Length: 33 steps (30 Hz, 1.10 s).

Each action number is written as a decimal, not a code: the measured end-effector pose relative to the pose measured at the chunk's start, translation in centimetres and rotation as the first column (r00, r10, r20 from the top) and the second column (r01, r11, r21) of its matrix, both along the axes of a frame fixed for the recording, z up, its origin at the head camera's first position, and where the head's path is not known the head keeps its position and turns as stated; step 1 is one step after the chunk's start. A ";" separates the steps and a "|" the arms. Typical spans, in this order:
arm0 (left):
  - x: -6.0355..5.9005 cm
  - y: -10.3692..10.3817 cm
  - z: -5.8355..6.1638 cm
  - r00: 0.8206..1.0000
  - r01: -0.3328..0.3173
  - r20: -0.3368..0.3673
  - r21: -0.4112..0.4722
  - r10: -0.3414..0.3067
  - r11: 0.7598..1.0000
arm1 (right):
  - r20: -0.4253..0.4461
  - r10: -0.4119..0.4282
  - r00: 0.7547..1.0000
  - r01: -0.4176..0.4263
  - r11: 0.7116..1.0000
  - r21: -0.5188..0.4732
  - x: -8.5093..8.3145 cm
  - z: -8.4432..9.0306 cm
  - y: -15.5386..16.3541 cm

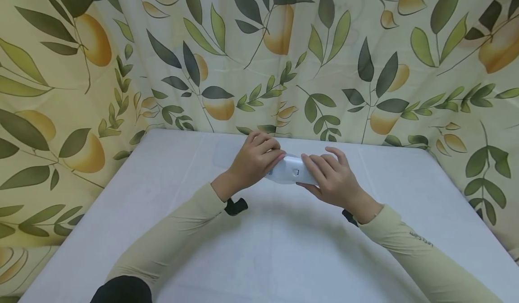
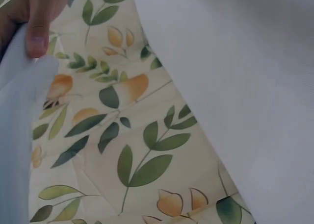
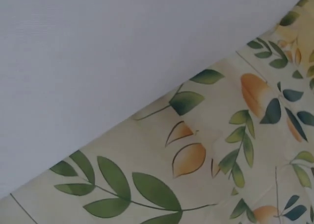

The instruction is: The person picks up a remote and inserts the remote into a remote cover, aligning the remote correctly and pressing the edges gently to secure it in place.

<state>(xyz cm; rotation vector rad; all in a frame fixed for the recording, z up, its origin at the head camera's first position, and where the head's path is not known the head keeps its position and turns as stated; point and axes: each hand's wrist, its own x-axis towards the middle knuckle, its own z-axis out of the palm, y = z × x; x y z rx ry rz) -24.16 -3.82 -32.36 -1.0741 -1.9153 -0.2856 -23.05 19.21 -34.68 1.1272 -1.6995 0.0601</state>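
Observation:
A small white plastic device (image 1: 289,171) with a tiny dark mark on its side is held between both hands over the far middle of the white table (image 1: 284,249). My left hand (image 1: 255,158) grips its left end with curled fingers. My right hand (image 1: 328,176) wraps its right end, fingers over the top. In the left wrist view a fingertip (image 2: 38,37) presses on a white object (image 2: 19,116) at the left edge. The right wrist view holds only table (image 3: 122,52) and curtain, no hand.
A curtain (image 1: 259,55) printed with green leaves and yellow fruit hangs behind and round the table on all far sides. Both arms wear beige sleeves (image 1: 170,235), with a dark strap (image 1: 236,206) at each wrist.

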 end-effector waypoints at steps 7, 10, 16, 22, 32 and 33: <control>0.4 0.9 0.5 0.995 -0.089 -0.051 -0.027 0.087 0.996 | 0.108 -0.100 0.989 0.097 0.995 0.029 0.9 0.1 -0.7; 0.4 1.1 0.7 0.988 -0.134 -0.068 0.034 0.136 0.990 | 0.161 -0.166 0.973 0.167 0.986 0.007 1.6 0.5 -1.4; 0.1 0.6 0.7 0.970 -0.194 -0.103 0.230 0.222 0.954 | 0.180 -0.297 0.938 0.313 0.948 -0.062 1.9 2.2 -2.6; 0.7 0.1 -0.2 0.954 -0.226 -0.121 0.319 0.276 0.921 | 0.259 -0.334 0.906 0.388 0.901 -0.193 2.1 4.0 -2.7; 1.3 0.8 -0.3 0.944 -0.331 0.070 0.239 0.324 0.913 | 0.311 -0.274 0.910 0.329 0.934 -0.141 2.4 3.3 -2.7; 1.3 0.9 -0.4 0.946 -0.323 0.076 0.245 0.314 0.914 | 0.306 -0.270 0.913 0.324 0.936 -0.140 2.3 3.2 -2.6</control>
